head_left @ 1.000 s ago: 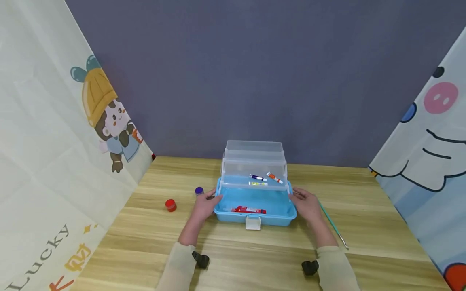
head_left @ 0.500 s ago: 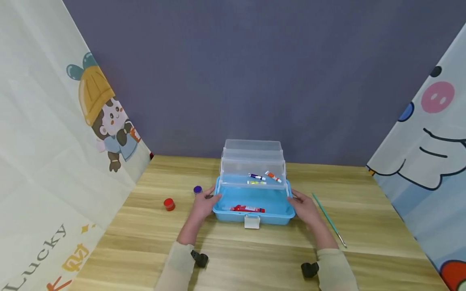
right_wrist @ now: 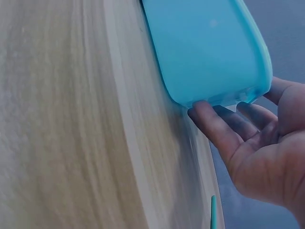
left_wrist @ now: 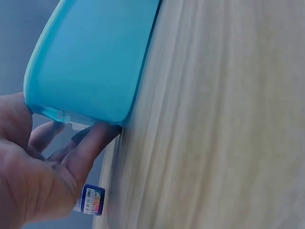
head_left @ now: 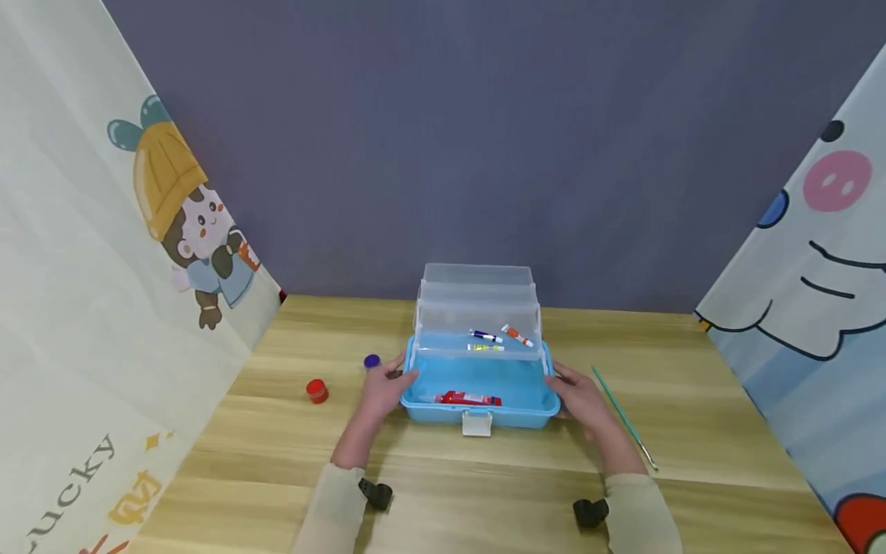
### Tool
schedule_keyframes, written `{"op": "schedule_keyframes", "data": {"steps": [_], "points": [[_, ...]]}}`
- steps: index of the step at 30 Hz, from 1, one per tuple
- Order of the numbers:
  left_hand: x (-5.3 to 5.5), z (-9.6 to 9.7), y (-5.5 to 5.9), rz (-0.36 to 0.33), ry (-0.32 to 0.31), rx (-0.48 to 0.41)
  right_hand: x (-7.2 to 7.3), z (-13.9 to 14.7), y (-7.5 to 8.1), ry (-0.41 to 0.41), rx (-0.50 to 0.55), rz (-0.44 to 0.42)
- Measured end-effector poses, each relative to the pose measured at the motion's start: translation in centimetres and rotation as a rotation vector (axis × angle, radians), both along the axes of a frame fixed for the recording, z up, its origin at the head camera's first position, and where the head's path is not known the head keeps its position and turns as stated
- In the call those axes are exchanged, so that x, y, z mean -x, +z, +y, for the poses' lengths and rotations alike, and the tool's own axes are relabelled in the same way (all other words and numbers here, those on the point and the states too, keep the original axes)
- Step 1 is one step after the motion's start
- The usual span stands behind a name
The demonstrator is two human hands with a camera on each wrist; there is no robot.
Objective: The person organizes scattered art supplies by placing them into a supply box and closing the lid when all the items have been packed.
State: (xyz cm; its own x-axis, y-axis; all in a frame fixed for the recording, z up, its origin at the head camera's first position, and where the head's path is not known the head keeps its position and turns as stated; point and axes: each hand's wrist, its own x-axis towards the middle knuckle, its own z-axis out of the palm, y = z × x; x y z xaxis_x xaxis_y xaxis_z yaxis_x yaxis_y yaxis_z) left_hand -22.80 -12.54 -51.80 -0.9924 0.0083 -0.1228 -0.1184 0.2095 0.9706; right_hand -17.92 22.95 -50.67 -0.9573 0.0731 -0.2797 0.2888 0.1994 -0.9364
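Observation:
A light blue plastic storage box [head_left: 484, 375] stands on the table with its lid up and its clear tiered trays [head_left: 477, 314] folded back. My left hand [head_left: 381, 392] grips its left end, thumb over the rim and fingers against the outer wall. On the opposite end, my right hand [head_left: 584, 395] holds the box the same way. Inside the base lies a red tube [head_left: 471, 398] near the front wall. Small paint tubes in purple [head_left: 486, 336], orange [head_left: 517, 335] and yellow [head_left: 485, 348] rest in the lowest clear tray. A white latch [head_left: 476, 424] hangs down in front.
Left of the box is a red jar [head_left: 317, 391]. A purple-lidded jar [head_left: 371, 361], with its label showing in the left wrist view, stands just behind my left hand. A green-handled brush [head_left: 623, 415] lies right of my right hand. A dark backdrop [head_left: 484, 138] rises behind the table.
The head view has shifted slightly, so everything sits a little further left. Both hands keep their hold on the box, and its contents lie as before.

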Motion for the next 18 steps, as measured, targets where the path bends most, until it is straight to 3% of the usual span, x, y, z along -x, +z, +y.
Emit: {"op": "schedule_keyframes", "data": {"steps": [9,14,18], "points": [[0.5,-0.4,1.3,0.089,-0.008,0.132,0.6,0.2,0.5,0.005,0.023,0.000],[0.3,-1.5,1.8,0.085,0.020,0.037,0.5,0.0,0.2,0.001,0.037,-0.004],[-0.3,-2.6,2.9,0.122,0.041,-0.002,0.3,-0.1,0.2,-0.010,0.022,-0.009]]}}
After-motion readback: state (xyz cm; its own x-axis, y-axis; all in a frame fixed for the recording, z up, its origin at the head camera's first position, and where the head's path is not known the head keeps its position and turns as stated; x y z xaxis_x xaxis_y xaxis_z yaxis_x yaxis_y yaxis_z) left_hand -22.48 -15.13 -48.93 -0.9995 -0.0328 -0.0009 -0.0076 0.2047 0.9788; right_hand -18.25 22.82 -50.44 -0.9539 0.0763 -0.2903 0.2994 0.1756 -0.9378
